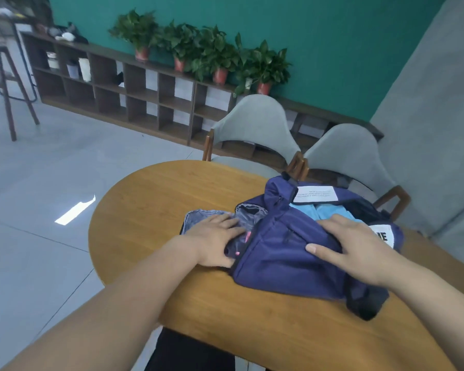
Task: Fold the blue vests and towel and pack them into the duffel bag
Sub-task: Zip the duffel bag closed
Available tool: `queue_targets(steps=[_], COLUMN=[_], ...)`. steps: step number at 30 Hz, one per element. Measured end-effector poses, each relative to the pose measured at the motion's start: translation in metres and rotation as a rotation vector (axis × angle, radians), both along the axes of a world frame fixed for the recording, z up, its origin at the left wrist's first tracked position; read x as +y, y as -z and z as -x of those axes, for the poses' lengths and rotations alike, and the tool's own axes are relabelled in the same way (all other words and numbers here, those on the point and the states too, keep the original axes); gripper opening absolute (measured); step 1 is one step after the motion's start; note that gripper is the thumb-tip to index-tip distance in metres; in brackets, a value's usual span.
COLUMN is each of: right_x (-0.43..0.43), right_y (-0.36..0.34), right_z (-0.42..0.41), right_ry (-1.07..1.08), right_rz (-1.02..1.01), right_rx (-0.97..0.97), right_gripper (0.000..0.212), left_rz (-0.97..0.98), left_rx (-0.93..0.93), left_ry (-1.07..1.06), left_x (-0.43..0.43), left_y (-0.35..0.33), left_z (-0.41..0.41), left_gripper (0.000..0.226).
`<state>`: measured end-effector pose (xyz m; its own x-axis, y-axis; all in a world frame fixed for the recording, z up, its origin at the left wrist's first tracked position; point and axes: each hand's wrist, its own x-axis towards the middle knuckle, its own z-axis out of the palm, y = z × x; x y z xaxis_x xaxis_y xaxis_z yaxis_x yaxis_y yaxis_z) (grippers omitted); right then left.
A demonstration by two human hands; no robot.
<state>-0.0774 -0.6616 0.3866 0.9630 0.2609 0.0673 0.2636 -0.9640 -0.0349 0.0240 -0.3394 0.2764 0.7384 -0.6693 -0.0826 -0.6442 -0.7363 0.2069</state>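
Here, duffel bag (pixel 284 263) under right hand (pixel 354 247)

Hard to see

On the duffel bag (pixel 279 259), the right hand (pixel 356 247) covers some letters on the white patch (pixel 382 230). Print on the white label (pixel 314 194) is too small to read. The light blue cloth (pixel 330 211) inside is mostly hidden, maybe a vest.

A navy duffel bag (pixel 284 261) lies on the surface (pixel 150 199), light blue cloth (pixel 330 211) inside. The left hand (pixel 214 242) presses its left end flap (pixel 206 214); the right hand (pixel 351 247) rests on top.
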Motion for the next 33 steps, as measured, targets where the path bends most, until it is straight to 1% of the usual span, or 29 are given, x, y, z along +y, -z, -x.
queue_targets(steps=[2,3,4,6,7,9,10,11,12,14,15,16,18,19,21,22,24,27,28,30,32,33], right_x=[0.006,0.008,0.011,0.012,0.01,0.002,-0.003,-0.008,-0.013,-0.017,-0.018,-0.021,-0.034,-0.047,-0.073,-0.086,-0.107,-0.127,-0.131,-0.137,-0.141,-0.14], right_y=[0.003,0.002,0.0,-0.006,-0.009,-0.014,-0.017,-0.019,-0.022,-0.033,-0.037,-0.04,-0.042,-0.039,-0.036,-0.034,-0.034,-0.028,-0.024,-0.016,-0.011,-0.013], right_z=[0.001,0.001,-0.001,-0.008,-0.013,-0.025,-0.029,-0.032,-0.032,-0.024,-0.019,-0.015,-0.015,-0.02,-0.03,-0.035,-0.043,-0.053,-0.057,-0.064,-0.07,-0.07], right_ry=[0.008,0.023,0.05,0.133,0.193,0.334,0.391,0.413,0.393,0.256,0.181,0.137,0.158,0.21,0.349,0.426,0.527,0.523,0.507,0.516,0.564,0.592], right_rz=[0.067,0.06,0.025,-0.047,-0.036,0.116,0.194,0.215,0.167,-0.048,-0.157,-0.251,-0.371,-0.374,-0.281,-0.228,-0.181,-0.108,-0.065,-0.015,0.03,0.066], right_rx=[-0.059,-0.069,-0.071,-0.088,-0.111,-0.147,-0.108,-0.043,0.034,0.16,0.182,0.158,-0.02,-0.132,-0.278,-0.292,-0.225,-0.017,0.046,0.133,0.095,0.036], right_gripper=[0.066,0.066,0.067,0.068,0.066,0.054,0.049,0.047,0.044,0.034,0.028,0.021,0.014,0.014,0.015,0.014,0.006,0.007,0.013,0.032,0.045,0.044], left_rz=[-0.002,0.012,0.054,0.202,0.282,0.423,0.48,0.519,0.543,0.564,0.572,0.58,0.532,0.458,0.24,0.136,-0.03,-0.275,-0.328,-0.364,-0.284,-0.208], left_rx=[0.004,0.024,0.053,0.126,0.14,0.103,0.06,0.01,-0.042,-0.136,-0.175,-0.212,-0.254,-0.256,-0.249,-0.243,-0.255,-0.329,-0.343,-0.37,-0.414,-0.431], left_ry=[-0.067,-0.093,-0.114,-0.157,-0.179,-0.217,-0.222,-0.218,-0.208,-0.198,-0.194,-0.185,-0.139,-0.119,-0.113,-0.129,-0.182,-0.244,-0.25,-0.254,-0.252,-0.262], left_x=[0.014,0.019,0.02,0.014,0.008,-0.008,-0.018,-0.029,-0.042,-0.067,-0.08,-0.092,-0.114,-0.123,-0.139,-0.146,-0.157,-0.169,-0.171,-0.173,-0.169,-0.166], left_y=[-0.013,-0.022,-0.031,-0.048,-0.057,-0.073,-0.08,-0.086,-0.092,-0.103,-0.109,-0.115,-0.124,-0.127,-0.131,-0.132,-0.134,-0.133,-0.133,-0.133,-0.136,-0.139], left_z=[-0.008,-0.01,-0.011,-0.009,-0.008,-0.007,-0.006,-0.005,-0.004,-0.004,-0.005,-0.008,-0.015,-0.019,-0.028,-0.032,-0.041,-0.052,-0.054,-0.056,-0.061,-0.065], left_gripper=[0.112,0.115,0.112,0.098,0.093,0.081,0.073,0.064,0.056,0.044,0.039,0.035,0.03,0.03,0.033,0.033,0.032,0.038,0.041,0.039,0.034,0.032])
